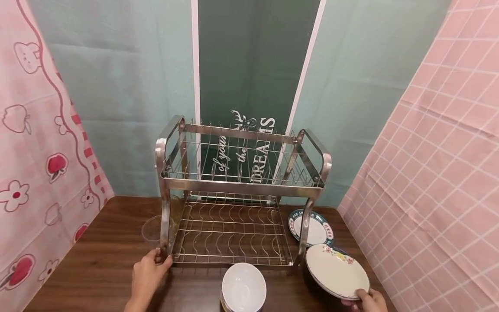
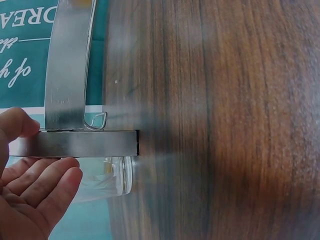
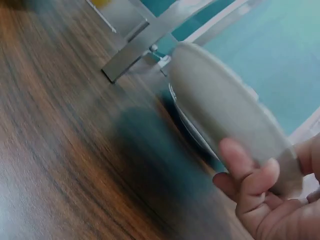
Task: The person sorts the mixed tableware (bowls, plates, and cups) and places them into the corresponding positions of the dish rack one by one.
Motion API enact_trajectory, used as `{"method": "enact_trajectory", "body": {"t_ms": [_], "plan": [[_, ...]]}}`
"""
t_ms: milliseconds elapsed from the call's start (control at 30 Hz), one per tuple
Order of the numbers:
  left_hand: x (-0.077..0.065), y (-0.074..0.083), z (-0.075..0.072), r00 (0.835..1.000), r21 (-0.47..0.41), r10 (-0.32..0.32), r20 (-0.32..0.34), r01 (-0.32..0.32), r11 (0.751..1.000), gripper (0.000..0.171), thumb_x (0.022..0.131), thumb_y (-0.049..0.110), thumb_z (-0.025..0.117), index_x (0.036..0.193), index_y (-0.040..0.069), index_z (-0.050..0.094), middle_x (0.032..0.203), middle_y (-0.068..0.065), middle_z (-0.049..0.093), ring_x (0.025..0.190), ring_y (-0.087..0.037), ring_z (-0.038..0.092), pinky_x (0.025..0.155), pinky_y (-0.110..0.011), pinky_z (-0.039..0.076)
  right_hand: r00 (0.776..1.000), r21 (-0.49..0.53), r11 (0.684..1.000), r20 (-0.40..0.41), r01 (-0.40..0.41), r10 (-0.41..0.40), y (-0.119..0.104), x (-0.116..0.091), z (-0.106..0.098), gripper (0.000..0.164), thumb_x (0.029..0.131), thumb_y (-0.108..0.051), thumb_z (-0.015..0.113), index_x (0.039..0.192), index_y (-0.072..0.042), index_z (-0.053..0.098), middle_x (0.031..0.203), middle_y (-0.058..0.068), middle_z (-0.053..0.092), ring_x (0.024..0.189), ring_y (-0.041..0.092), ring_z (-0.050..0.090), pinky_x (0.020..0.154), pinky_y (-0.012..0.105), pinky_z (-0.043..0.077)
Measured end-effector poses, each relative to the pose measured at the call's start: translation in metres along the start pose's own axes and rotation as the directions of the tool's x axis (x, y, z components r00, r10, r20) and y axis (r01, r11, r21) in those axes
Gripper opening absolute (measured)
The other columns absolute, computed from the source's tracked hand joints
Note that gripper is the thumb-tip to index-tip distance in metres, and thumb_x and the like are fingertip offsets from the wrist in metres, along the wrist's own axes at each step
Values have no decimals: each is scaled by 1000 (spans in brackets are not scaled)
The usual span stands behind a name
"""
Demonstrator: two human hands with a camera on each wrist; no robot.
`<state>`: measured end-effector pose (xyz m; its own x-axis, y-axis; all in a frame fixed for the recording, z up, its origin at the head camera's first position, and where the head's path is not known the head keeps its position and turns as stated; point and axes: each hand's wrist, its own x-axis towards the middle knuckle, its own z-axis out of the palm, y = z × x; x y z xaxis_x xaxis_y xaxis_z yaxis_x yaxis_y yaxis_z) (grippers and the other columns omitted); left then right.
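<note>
A two-tier metal dish rack (image 1: 245, 189) stands on the wooden table. My left hand (image 1: 148, 275) holds its left front leg near the bottom; in the left wrist view the thumb and fingers (image 2: 60, 187) lie on opposite sides of the metal leg (image 2: 75, 144). At the right, my right hand (image 1: 370, 300) pinches the rim of a cream plate with a floral edge (image 1: 337, 271). From the right wrist view, the plate's underside (image 3: 225, 105) shows, tilted and raised off the table. Stacked white bowls (image 1: 243, 286) sit before the rack.
A green-rimmed plate (image 1: 312, 227) lies behind the held one, by the rack's right leg. To the rack's left stands a clear container (image 1: 152, 229). Bare tabletop (image 1: 89, 260) shows at left. Curtains (image 1: 113, 86) hang behind, and pink cloth (image 1: 436, 173) lines the right side.
</note>
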<state>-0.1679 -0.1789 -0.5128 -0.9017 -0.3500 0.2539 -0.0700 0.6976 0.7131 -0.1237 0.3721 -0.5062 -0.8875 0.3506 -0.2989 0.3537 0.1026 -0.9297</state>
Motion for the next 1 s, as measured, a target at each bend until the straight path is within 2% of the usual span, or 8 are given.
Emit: {"method": "enact_trajectory", "body": {"t_ms": [167,500,633,800,1000], "plan": [[1,1,3,1000,5,-10,-7,10,1000,23,74,21,71,89,4,66,75,-7,69,81,-45,61,68,-54,42,999,80,996,-36,-32,35,-8,-2,-1,35,82,-6,36,100,23,38,62,20,63,48,15,52,46,24,44],[-1,-1,5,1000,19,-11,-7,12,1000,33,77,22,72,97,-3,63,80,-14,68,84,-48,59,70,-55,41,998,104,994,-61,31,-25,-33,-12,0,27,81,-1,31,101,16,36,60,14,63,50,13,59,49,21,48],[-2,-2,6,1000,15,-4,-30,5,1000,31,77,21,73,94,-3,63,79,-15,68,83,-48,59,69,-55,41,991,172,979,-90,112,-97,-43,-18,6,30,81,4,31,110,13,26,59,13,61,49,16,60,46,23,48],[-3,-2,10,998,10,-5,-63,6,1000,28,76,20,74,92,-1,64,78,-13,68,80,-47,60,67,-55,41,978,296,932,-91,207,-188,-58,-24,10,32,84,10,31,111,5,14,61,11,60,48,18,60,42,23,46],[-4,0,10,996,3,-23,-84,23,1000,28,75,18,74,91,-2,63,78,-14,68,79,-46,60,67,-54,41,974,299,927,-66,228,-219,-77,-30,9,39,87,8,30,108,-4,-1,69,12,55,52,16,61,46,20,47]]}}
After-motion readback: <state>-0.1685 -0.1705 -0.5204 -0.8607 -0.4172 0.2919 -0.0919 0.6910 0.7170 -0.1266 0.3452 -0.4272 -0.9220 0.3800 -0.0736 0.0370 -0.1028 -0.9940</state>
